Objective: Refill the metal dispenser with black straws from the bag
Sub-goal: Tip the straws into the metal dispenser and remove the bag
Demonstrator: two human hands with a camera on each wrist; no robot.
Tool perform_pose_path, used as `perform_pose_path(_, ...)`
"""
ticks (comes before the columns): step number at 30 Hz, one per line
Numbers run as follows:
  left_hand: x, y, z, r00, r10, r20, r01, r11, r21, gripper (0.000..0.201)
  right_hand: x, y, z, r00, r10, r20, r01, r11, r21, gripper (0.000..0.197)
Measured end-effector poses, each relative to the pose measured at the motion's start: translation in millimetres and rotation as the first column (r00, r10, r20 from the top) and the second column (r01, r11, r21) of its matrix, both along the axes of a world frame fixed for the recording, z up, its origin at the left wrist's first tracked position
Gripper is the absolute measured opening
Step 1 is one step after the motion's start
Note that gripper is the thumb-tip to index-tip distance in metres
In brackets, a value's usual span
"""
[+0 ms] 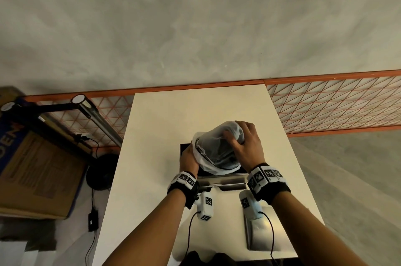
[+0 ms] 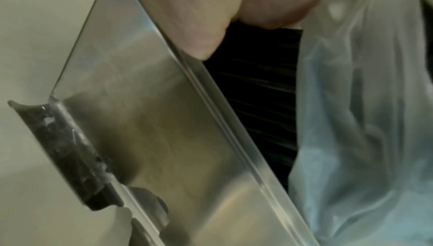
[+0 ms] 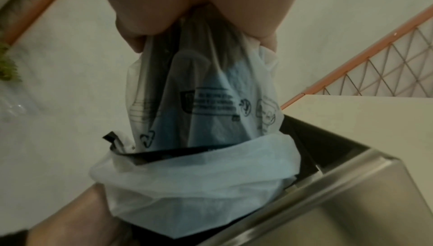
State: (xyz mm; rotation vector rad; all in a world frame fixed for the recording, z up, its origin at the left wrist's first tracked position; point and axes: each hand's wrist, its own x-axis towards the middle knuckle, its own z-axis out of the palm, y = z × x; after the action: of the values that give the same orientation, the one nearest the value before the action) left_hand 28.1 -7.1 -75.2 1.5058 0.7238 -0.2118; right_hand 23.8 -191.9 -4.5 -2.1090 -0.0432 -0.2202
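Bag [image 1: 219,148] sits upended over the open top of the metal dispenser [image 1: 223,180], mid-desk. Bag's long axis runs steeply up and tilts to the far right; its closed end is up, mouth down in the box. Right hand [image 1: 245,146] grips that upper end, fingers [image 3: 131,33] bunched round gathered plastic. Left hand [image 1: 189,160] is at the bag's lower left by the dispenser's left wall; its fingers [image 2: 199,33] curl over the wall's top edge w/ plastic just beside them, but can't tell if they actually pinch the bag or only the metal.

Black straws [image 2: 255,101] lie packed inside the box, long axis approx. parallel to the front wall, running left-right in the head view.

Room: desk [image 1: 173,118] has bare top left, right and far of the box. Far edge of desk butts an orange wire fence [image 1: 336,103]; a metal lid [image 1: 260,235] lies near, right of centre. Cardboard box [image 1: 36,179] and a lamp arm [image 1: 95,118] off the desk's left side.

Views: head cam gives layout but hides straws behind plastic. Left wrist shows the straws and the brushed steel side wall close up. Right wrist shows printed black text and recycling marks on the bag, plus its folded-back white rim at the box opening.
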Motion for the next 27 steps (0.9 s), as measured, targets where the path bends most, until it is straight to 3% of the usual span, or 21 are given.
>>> perform_pose_path(17, -10.2, -1.9, 7.9, 0.987, 0.022, 0.159, -0.026, 0.999, 0.021, 0.031, 1.9, 16.3, 16.3, 0.996, 0.072, 0.054, -0.068, 0.996, -0.062, 0.044)
perform_pose_path(23, -8.1, -0.1, -3.7, 0.977, -0.099, 0.187, 0.07, 0.985, 0.155, 0.03, 3.3, 20.5, 18.2, 0.998, 0.05, 0.031, -0.047, 0.996, -0.07, 0.049)
perform_pose_path(27, -6.7, 0.7, -14.4, 0.974, -0.151, 0.169, 0.116, 0.973, 0.201, 0.021, 5.2, 17.0, 15.5, 0.998, 0.066, 0.008, -0.065, 0.993, -0.103, 0.042)
